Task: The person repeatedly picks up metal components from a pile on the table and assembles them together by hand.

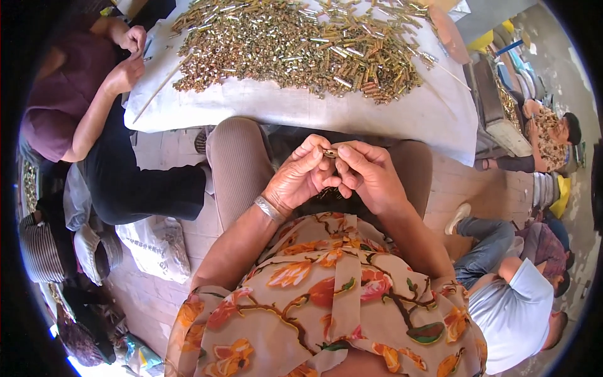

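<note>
Above my lap, my left hand [300, 174] and my right hand [369, 173] meet, fingertips pinched on one small brass-coloured metal part [330, 152]. Both thumbs and forefingers cover much of it, so its exact kind is hard to make out. In front of me a large pile of small metal parts [251, 53] lies on a table covered with a white sheet [301, 103]. Short ring-like pieces gather at the pile's left; longer ribbed sleeves and shiny silver pins lie more to the right. Below my hands, some gold-coloured pieces [330, 193] show in shadow between my legs.
At the table's left sits a person in a maroon top [69, 94], hands near its edge. A thin stick [164, 87] lies on the sheet. A white plastic sack [156, 248] rests on the floor at left. More people sit at right, near a box [507, 135] of metal parts.
</note>
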A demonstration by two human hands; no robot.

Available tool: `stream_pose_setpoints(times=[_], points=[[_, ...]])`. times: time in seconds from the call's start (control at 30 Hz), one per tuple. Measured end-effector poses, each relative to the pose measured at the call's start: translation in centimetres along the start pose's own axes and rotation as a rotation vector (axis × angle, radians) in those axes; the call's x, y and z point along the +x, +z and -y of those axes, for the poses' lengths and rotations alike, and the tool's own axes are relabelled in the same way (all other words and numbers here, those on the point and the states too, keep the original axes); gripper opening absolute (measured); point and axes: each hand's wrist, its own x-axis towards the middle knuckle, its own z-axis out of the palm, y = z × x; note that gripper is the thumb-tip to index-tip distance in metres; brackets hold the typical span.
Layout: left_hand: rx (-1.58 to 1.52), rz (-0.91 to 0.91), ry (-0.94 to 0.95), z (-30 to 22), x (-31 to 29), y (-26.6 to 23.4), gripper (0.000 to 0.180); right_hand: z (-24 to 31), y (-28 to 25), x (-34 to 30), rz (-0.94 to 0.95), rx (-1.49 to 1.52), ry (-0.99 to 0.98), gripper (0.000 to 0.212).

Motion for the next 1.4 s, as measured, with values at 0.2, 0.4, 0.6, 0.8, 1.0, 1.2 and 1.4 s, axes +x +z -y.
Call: stream_pose_setpoints(times=[0.2, 0.4, 0.6, 0.8, 1.0, 1.2, 1.4], points=[[0.006, -0.037, 0.012, 0.0, 0.0, 0.3, 0.028, 0.0, 0.5, 0.0, -0.063, -0.178, -0.048, 0.024], [0.259, -0.180, 0.039, -1.8, 0.7, 1.0, 0.036, 0.2, -1.6, 1.2, -0.006, 0.122, 0.035, 0.022], [1.687, -0.480, 0.590, -4.0, 5.1, -0.8, 0.022, 3.4, -5.7, 7.1, -0.245, -0.109, -0.003, 0.014], [2.147, -0.563, 0.596, -4.4, 8.6, -0.5, 0.013, 1.9, -7.3, 13.7, -0.420, -1.579, -0.652, 0.010], [2.217, -0.502, 0.784, -4.1, 8.3, -1.5, 0.009, 2.5, -6.4, 12.1, -0.405, -1.563, -0.694, 0.014], [2.180, -0.432, 0.758, -4.8, 7.6, -1.8, 0.014, 1.3, -6.3, 7.1, -0.283, -1.032, -0.606, 0.016], [0.793, -0.448, 0.256, -2.8, 4.6, 1.0, 0.014, 2.3, -3.0, 1.7, -0.217, -0.341, -0.168, 0.020]])
